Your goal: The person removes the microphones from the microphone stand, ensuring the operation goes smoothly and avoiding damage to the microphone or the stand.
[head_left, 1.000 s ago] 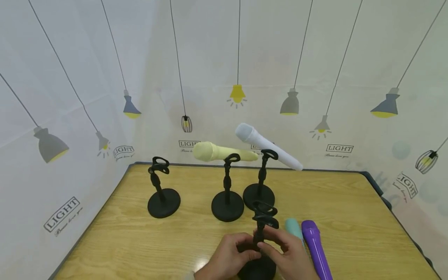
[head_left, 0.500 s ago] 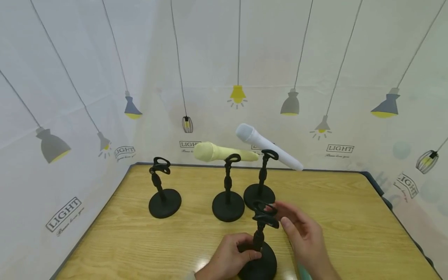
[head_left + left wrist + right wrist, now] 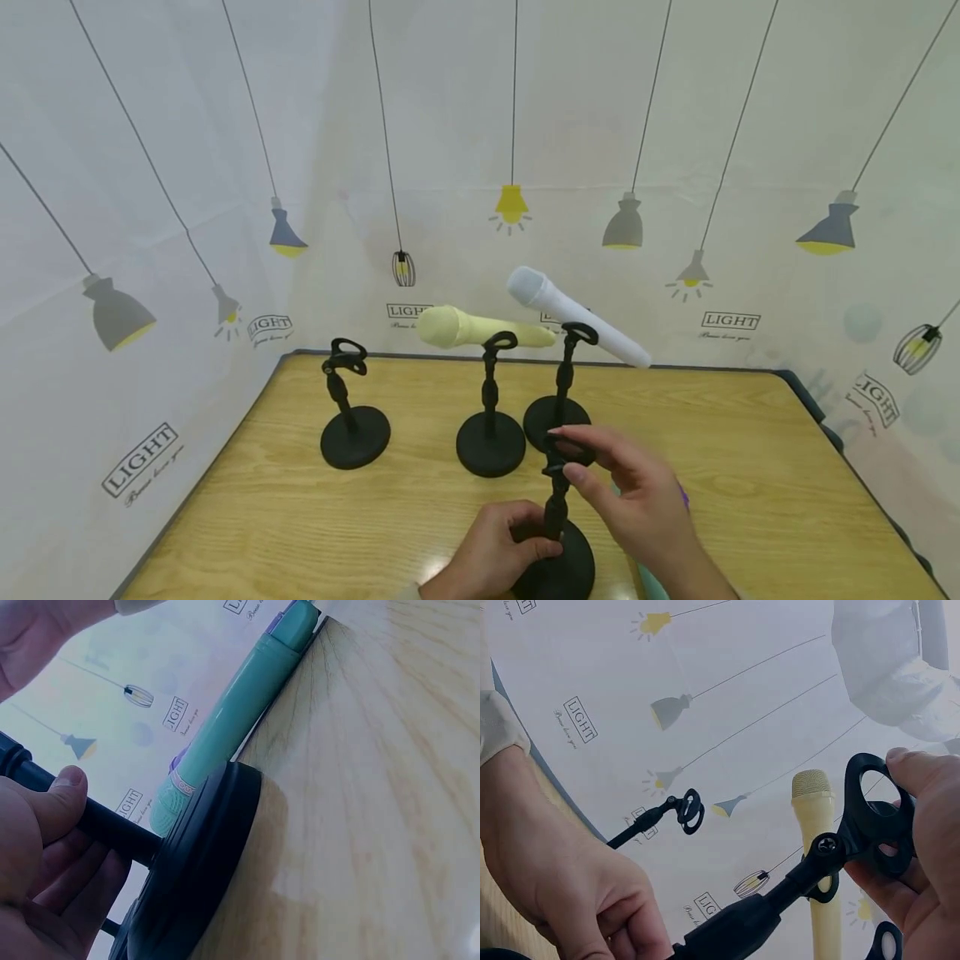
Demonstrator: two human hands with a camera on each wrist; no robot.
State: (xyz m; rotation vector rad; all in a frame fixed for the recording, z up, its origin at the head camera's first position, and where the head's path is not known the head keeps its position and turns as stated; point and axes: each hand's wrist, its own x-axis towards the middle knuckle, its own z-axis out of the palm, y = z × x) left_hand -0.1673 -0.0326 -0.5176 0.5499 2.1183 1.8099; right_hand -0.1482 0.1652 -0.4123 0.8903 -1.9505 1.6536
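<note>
Left hand (image 3: 491,557) grips upright stand (image 3: 557,517).

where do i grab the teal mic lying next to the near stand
Probably the mid-barrel of the teal mic, from above, fingers across its width. It lies flat on the table, its head against the stand base and the purple mic close alongside, so the ends and far side look crowded.
</note>
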